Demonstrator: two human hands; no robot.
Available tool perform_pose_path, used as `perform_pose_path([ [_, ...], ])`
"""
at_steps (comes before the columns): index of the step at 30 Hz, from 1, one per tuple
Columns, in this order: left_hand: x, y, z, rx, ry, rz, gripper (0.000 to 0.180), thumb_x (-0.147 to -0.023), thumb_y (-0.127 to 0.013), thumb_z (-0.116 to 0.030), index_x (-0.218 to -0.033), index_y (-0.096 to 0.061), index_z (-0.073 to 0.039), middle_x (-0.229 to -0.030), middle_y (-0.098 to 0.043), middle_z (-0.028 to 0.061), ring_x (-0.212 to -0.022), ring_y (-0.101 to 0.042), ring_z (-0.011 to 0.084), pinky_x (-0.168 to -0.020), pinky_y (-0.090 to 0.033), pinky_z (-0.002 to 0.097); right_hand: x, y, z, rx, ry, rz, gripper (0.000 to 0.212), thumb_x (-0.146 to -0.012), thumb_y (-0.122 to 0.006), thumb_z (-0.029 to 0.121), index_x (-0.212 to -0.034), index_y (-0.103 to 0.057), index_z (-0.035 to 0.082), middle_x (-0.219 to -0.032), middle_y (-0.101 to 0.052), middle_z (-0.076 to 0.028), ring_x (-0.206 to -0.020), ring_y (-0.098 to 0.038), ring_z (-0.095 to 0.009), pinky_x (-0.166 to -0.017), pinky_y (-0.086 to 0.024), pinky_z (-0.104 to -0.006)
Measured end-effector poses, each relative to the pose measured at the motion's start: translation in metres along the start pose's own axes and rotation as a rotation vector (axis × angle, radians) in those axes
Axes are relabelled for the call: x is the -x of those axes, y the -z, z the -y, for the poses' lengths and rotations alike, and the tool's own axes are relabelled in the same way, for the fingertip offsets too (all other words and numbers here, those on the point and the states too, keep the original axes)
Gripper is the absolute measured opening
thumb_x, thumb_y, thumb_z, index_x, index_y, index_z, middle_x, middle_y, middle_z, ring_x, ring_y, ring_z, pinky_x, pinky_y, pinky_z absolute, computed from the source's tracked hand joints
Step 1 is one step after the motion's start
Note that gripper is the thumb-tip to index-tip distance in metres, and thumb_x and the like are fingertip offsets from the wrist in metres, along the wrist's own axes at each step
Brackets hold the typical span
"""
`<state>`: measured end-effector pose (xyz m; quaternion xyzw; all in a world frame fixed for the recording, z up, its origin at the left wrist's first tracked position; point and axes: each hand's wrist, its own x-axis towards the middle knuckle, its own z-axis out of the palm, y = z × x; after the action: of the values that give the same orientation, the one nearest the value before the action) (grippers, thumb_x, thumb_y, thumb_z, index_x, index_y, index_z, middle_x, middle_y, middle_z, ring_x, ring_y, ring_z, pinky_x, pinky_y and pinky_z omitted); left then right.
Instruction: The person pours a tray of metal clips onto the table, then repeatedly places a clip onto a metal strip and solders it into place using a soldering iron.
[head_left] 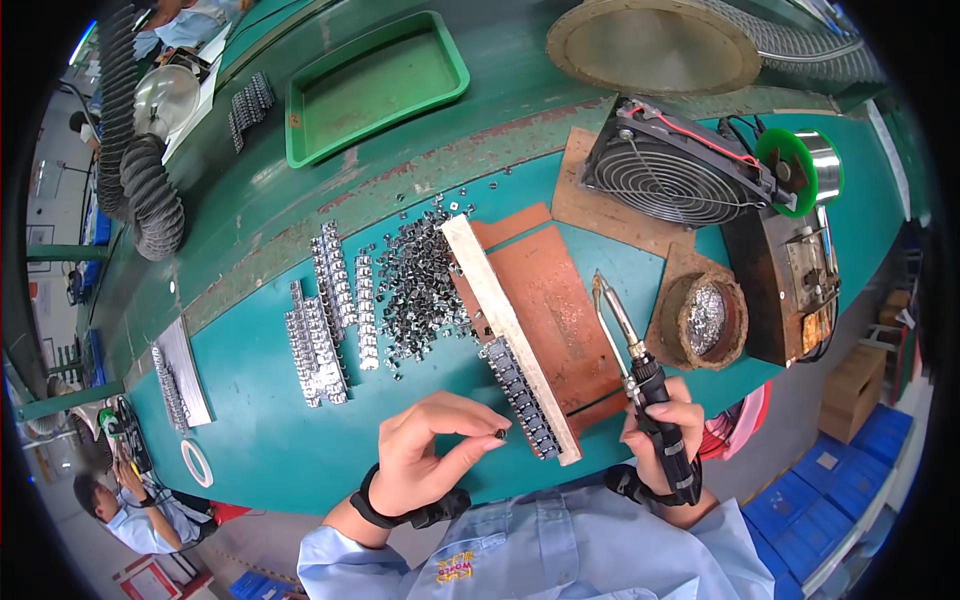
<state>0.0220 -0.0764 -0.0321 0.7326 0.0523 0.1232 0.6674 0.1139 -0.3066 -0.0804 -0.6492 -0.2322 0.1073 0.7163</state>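
Between thumb and forefinger, my left hand (418, 455) pinches a small dark component (501, 434). My right hand (668, 435) grips the black handle of a soldering iron (655, 385), its metal tip pointing up and away over a brown board (560, 310); a thin tube runs beside the tip. A row of black components (521, 398) lines the near end of a pale wooden bar (500, 318), just right of my left fingertips. Left of the bar spreads a loose pile of small metal components (415, 295), with silvery strips of joined parts (318, 350) beyond.
A fan (670, 165), a solder wire spool (820, 170) and a round pot with silvery contents (708, 315) stand at the right. A green tray (375, 90) lies at the back. Tape ring (196, 463) and ducting (150, 190) are left. Another person (140, 515) sits far left.
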Motion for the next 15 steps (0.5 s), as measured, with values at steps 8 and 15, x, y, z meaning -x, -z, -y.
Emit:
perform_pose_path([
  [8,0.005,-0.007,-0.004,-0.056,-0.101,0.111,0.020,-0.072,-0.066,0.006,-0.084,-0.052,-0.001,-0.079,-0.062,0.0153,-0.072,-0.063,0.0223,-0.060,-0.051,0.0280,-0.033,-0.032,0.041,0.250,0.178,0.415,0.035,-0.068,-0.073,-0.002,-0.096,-0.053,0.007,-0.082,-0.064,-0.016,-0.073,-0.065,-0.024,-0.059,-0.050,-0.0288],
  [15,0.009,-0.009,-0.004,-0.072,-0.118,0.113,0.018,-0.072,-0.067,0.004,-0.083,-0.054,-0.002,-0.080,-0.062,0.0137,-0.073,-0.063,0.0217,-0.062,-0.052,0.0284,-0.029,-0.048,0.037,0.094,0.164,0.330,0.038,-0.065,-0.067,-0.006,-0.101,-0.060,0.003,-0.079,-0.060,-0.010,-0.063,-0.059,-0.018,-0.052,-0.045,-0.0253],
])
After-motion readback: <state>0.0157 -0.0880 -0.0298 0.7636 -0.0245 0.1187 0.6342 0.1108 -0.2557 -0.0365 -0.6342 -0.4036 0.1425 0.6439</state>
